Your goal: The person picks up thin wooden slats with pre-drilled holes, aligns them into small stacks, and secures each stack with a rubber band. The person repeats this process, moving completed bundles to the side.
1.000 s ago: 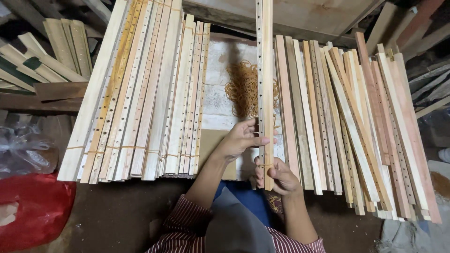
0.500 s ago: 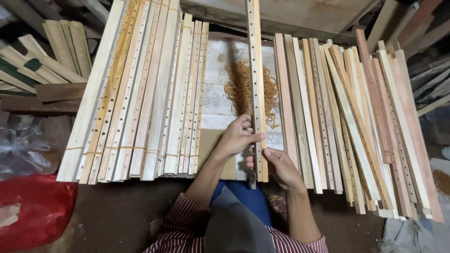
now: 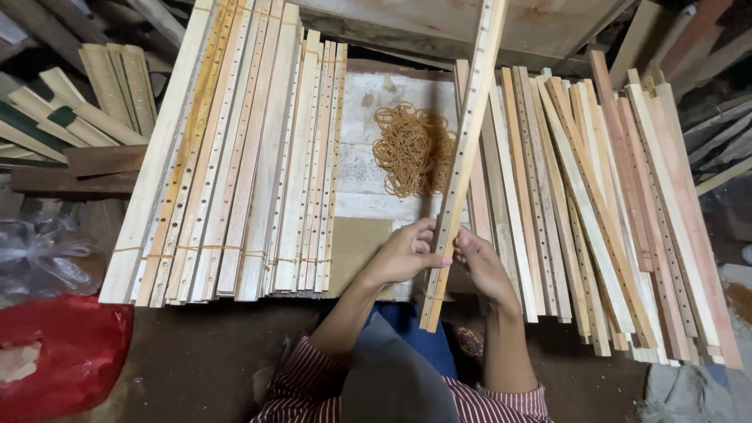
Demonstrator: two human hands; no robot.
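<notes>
A long pale wooden slat (image 3: 467, 133) with a row of small holes is held up in front of me, its far end leaning to the right. My left hand (image 3: 407, 254) grips it from the left near its lower end. My right hand (image 3: 479, 262) grips it from the right at the same height. Behind the slat a heap of tan rubber bands (image 3: 409, 149) lies on a worn white board (image 3: 368, 184).
Bundles of drilled slats tied with rubber bands (image 3: 235, 157) lie to the left. Loose slats (image 3: 611, 211) of pale and reddish wood are spread to the right. A red plastic bag (image 3: 59, 352) and a clear bag (image 3: 43, 254) sit at lower left. Scrap wood (image 3: 63, 117) is piled beyond.
The slat in my hands has swung from upright to leaning right at its top. Both hands have stayed near its lower end.
</notes>
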